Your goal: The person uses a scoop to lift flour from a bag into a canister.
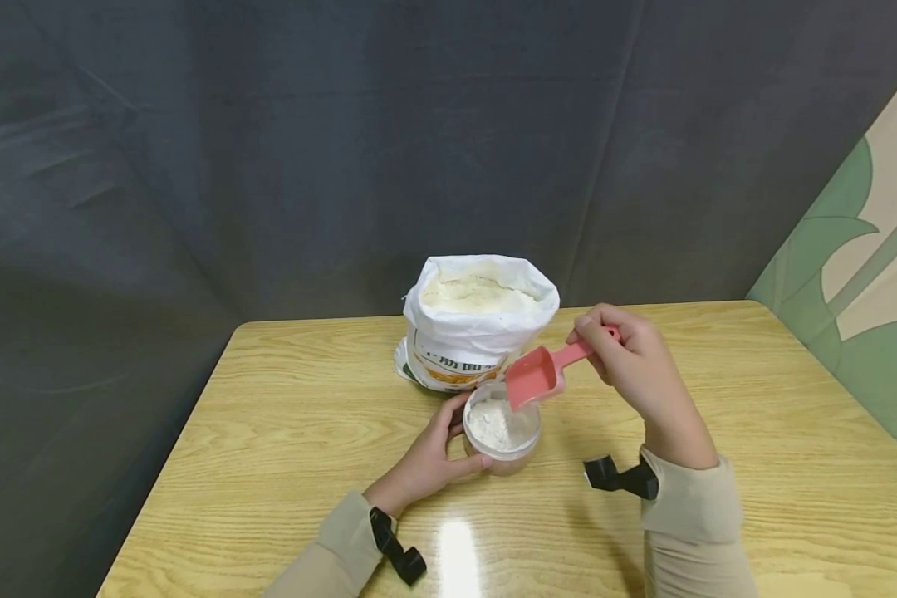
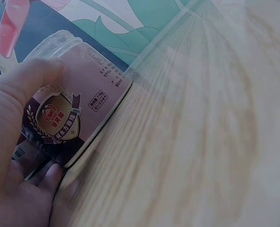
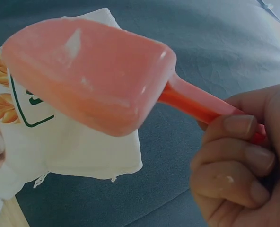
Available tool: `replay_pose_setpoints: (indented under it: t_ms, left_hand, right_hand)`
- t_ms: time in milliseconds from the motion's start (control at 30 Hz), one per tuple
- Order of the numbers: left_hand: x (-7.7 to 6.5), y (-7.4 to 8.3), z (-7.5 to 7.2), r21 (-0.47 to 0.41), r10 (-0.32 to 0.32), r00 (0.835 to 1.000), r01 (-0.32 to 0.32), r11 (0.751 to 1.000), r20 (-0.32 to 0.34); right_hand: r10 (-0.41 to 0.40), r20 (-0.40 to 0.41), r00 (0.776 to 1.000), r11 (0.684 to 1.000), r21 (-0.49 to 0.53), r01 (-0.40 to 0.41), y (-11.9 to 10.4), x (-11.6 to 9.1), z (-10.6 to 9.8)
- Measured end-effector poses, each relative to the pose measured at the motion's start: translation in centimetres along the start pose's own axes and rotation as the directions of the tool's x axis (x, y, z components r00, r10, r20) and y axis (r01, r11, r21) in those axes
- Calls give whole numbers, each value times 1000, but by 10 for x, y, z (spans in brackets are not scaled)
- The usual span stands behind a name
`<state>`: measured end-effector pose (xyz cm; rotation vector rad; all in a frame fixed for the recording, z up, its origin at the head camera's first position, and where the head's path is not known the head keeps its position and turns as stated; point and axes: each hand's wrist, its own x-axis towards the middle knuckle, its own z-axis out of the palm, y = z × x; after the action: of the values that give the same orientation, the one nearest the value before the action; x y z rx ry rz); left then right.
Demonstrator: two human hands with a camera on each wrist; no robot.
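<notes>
My right hand [image 1: 624, 353] grips the handle of a pink scoop [image 1: 532, 378], whose bowl is held tilted over the right rim of a clear plastic jar [image 1: 502, 455]. No heap shows in the scoop; a little white powder clings to its underside in the right wrist view. White powder [image 1: 491, 425] lies inside the jar. Curled round the jar's left side, my left hand [image 1: 437, 457] holds it on the table. A printed label [image 2: 55, 120] with a crest faces the left wrist view. Right behind the jar stands an open white bag [image 1: 459, 332] filled with pale powder [image 1: 478, 296].
The wooden table [image 1: 291, 415] ends at the back against a dark cloth [image 1: 419, 149]. A wall with green leaf patterns [image 1: 882, 349] rises on the right. Each wrist carries a black camera mount [image 1: 620, 477].
</notes>
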<state>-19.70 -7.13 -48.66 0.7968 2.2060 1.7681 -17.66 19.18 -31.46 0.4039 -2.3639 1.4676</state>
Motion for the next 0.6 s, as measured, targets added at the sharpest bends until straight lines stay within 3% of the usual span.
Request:
replay_pose_setpoints:
  t_ms: [200, 333, 400, 600]
  left_hand:
    - [0, 1, 0, -2, -8, 1000, 8, 1000, 6]
    - [-1, 1, 0, 3, -21, 1000, 21, 1000, 6]
    - [-1, 0, -1, 2, -22, 1000, 22, 1000, 4]
    - [-1, 0, -1, 9, -14, 1000, 14, 1000, 13]
  right_hand:
    - [-6, -14, 1000, 992, 130, 8, -2, -1, -1]
    - [-4, -38, 999, 967, 256, 13, -2, -2, 1]
    - [6, -53, 999, 941, 338, 12, -3, -2, 2]
    - [6, -131, 991, 825, 560, 69, -6, -3, 6]
